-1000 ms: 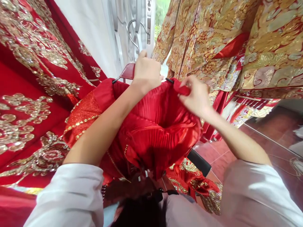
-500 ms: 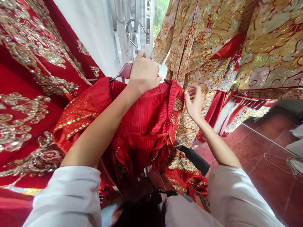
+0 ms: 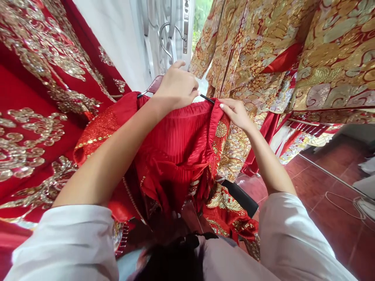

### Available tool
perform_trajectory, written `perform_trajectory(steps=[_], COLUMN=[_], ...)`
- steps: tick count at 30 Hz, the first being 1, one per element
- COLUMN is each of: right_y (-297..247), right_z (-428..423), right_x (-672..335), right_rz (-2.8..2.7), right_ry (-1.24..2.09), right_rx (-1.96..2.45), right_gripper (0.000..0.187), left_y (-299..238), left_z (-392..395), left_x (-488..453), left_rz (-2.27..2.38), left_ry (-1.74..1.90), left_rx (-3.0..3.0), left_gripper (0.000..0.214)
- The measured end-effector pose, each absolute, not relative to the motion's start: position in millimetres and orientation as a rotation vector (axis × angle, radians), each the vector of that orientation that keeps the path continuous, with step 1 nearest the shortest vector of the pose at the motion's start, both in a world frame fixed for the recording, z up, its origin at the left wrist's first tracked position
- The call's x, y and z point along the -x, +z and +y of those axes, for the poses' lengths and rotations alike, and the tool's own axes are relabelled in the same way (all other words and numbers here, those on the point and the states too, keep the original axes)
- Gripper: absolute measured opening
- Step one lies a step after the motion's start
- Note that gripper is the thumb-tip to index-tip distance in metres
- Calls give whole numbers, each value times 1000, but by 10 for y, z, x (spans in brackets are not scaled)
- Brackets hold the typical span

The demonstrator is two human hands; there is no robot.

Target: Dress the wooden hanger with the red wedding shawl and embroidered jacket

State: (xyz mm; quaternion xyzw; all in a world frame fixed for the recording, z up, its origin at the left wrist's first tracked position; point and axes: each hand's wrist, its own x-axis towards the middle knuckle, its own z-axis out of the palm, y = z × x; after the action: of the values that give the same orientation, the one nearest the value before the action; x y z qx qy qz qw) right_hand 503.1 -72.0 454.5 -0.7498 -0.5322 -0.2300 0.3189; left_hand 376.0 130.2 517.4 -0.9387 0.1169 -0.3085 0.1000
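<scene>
A red pleated dress (image 3: 183, 134) with gold embroidery hangs open in front of me on a clothes hanger (image 3: 155, 83). My left hand (image 3: 177, 86) is wrapped over the middle of the hanger, just below its metal hook, and hides that part. At the dress's right shoulder, near the black end of the hanger, my right hand (image 3: 238, 114) pinches the red fabric edge between thumb and fingers. The dress's gold-trimmed left sleeve (image 3: 95, 134) droops beside my left forearm.
Red garments with silver beading (image 3: 26, 144) hang at the left. A gold brocade garment (image 3: 252, 50) hangs close at the right. Behind the hanger stands a white metal door (image 3: 175, 15). A cord (image 3: 345, 205) lies on the red tiled floor (image 3: 322, 222).
My right hand has moved left onto the dress's shoulder and taken hold of the fabric edge. My left hand still grips the hanger. The dress's left sleeve has shifted slightly right.
</scene>
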Motion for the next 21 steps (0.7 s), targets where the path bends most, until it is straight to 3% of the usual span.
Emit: perform_trajectory(steps=[4,10,16,21], right_y=[4705,4714,4549,4757], right_z=[-612,-755,-655,-393], right_x=[-5085,-5067,-5070,-5095], right_rz=[-1342,-1485,-1269,-1256], right_ry=[-667,-276,-573,-653], right_rx=[2038,1933,1859,1894], right_gripper=[52,43,54,60], left_y=[5177,5144,5119,5138], left_z=[1301,1263,1259,1244], left_x=[-3751,-3771,-3780,-3768], left_rz=[306,248,184,234], left_ry=[-907,-945,-965,-989], left_rx=[2841,2883,2918,2831], left_gripper=[42,37,36,39])
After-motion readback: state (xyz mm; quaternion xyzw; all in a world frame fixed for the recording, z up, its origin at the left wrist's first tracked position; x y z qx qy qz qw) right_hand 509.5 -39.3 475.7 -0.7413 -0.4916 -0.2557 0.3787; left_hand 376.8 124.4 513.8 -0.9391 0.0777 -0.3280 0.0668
